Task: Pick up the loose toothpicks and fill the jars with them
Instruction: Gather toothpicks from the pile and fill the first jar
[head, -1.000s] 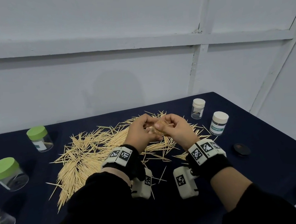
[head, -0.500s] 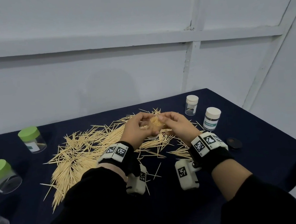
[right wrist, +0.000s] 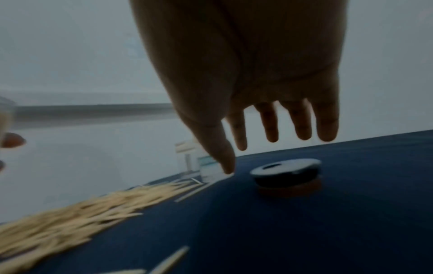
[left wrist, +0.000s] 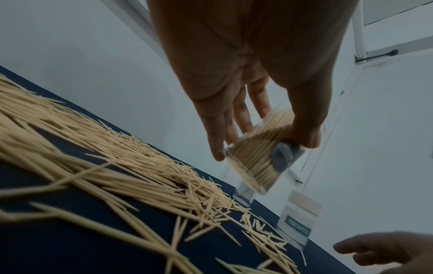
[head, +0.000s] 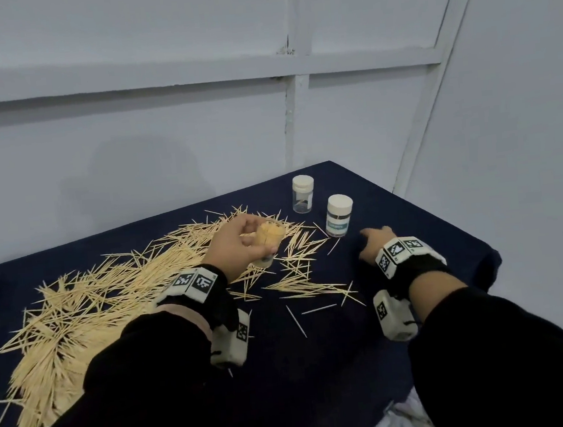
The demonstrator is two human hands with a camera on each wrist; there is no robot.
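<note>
Head view: my left hand grips a toothpick-packed jar; my right hand, fingers spread, holds nothing, above the black lid.

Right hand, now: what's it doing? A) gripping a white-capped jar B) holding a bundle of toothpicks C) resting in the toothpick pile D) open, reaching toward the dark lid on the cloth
D: the right hand has its fingers spread and empty just short of the dark lid.
</note>
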